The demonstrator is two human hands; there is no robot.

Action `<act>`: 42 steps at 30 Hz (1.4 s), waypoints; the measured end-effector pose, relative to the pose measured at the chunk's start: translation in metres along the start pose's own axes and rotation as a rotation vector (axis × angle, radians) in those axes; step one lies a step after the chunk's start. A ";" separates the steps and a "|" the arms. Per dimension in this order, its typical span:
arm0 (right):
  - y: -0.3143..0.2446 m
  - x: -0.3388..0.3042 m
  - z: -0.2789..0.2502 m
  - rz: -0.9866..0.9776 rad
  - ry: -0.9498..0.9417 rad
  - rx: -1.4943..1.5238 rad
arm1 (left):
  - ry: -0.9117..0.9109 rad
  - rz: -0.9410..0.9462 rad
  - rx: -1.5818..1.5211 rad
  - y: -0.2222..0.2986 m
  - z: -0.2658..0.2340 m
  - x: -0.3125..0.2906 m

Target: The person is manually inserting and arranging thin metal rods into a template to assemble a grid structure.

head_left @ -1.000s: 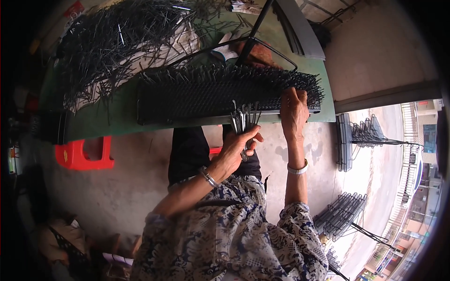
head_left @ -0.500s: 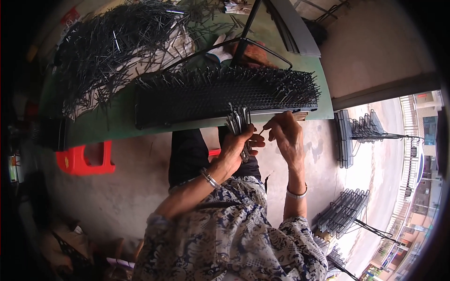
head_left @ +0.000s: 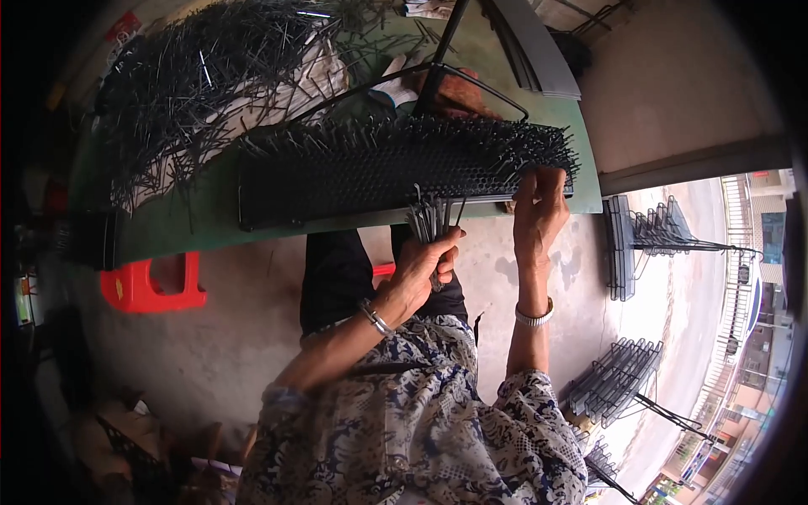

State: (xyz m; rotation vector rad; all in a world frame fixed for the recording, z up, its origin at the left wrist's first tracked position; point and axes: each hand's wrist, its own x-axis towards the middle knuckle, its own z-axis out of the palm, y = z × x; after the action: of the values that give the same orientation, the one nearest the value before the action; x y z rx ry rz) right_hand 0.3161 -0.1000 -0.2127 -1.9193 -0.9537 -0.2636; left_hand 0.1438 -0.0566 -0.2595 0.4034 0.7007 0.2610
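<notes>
My left hand [head_left: 427,259] is closed around a bundle of thin dark metal rods [head_left: 432,215], which point up, some with small bent or looped tips. One rod leans out to the right of the bundle. My right hand [head_left: 540,215] is at the right front of a black perforated panel [head_left: 353,187], its fingers bent and pressed together; whatever they hold is hidden. Many similar rods [head_left: 505,143] stand in the panel's holes along its far side and right end. The near left holes show no rods.
The panel lies along the near edge of a green table [head_left: 189,236]. Far left, a large heap of rods [head_left: 194,93] covers pale sacking [head_left: 311,84]. Behind the panel are a black metal frame [head_left: 431,88] and a glove [head_left: 396,84]. A red stool [head_left: 126,286] stands below; wire racks [head_left: 621,252] are at right.
My right hand has moved from beside the left hand up and right to the panel's right end. The left hand has stayed with its bundle, its fingers more closed.
</notes>
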 end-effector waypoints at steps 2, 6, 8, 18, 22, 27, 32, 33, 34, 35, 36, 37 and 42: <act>-0.003 0.002 -0.002 0.012 -0.004 0.018 | -0.004 -0.011 0.004 0.000 0.000 -0.001; -0.001 0.002 -0.003 0.022 -0.027 0.021 | -0.015 -0.036 0.017 -0.001 0.001 -0.002; 0.000 0.002 -0.003 0.007 -0.014 0.035 | -0.024 -0.032 0.012 0.000 0.000 -0.004; 0.022 -0.006 0.000 0.047 -0.098 0.037 | -0.029 -0.035 0.034 0.000 0.000 -0.010; 0.013 0.001 0.006 -0.042 -0.134 -0.152 | -0.024 -0.026 0.059 0.002 0.003 -0.012; 0.008 0.000 0.013 -0.041 -0.198 -0.366 | -0.019 0.000 0.071 0.002 0.007 -0.012; -0.013 -0.012 -0.016 0.456 -0.521 0.228 | -0.012 0.015 0.113 0.006 0.009 -0.013; -0.014 -0.017 -0.019 0.432 -0.577 0.354 | -0.018 0.024 0.142 0.005 0.009 -0.012; -0.014 -0.021 -0.020 0.406 -0.633 0.480 | -0.024 0.033 0.170 0.004 0.009 -0.012; -0.013 -0.024 -0.020 0.413 -0.593 0.579 | -0.030 0.027 0.172 0.003 0.011 -0.011; -0.013 -0.025 -0.023 0.416 -0.586 0.573 | -0.047 0.031 0.162 0.002 0.011 -0.011; -0.014 -0.025 -0.027 0.477 -0.562 0.575 | -0.065 0.035 0.151 0.002 0.012 -0.010; -0.022 -0.018 -0.030 0.331 -0.138 0.414 | 0.001 0.050 0.160 0.007 0.009 -0.002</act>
State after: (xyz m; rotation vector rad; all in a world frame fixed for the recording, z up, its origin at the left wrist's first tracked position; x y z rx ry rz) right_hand 0.2949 -0.1286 -0.1919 -1.6864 -0.6964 0.2457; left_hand 0.1478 -0.0539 -0.2492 0.5735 0.7156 0.2533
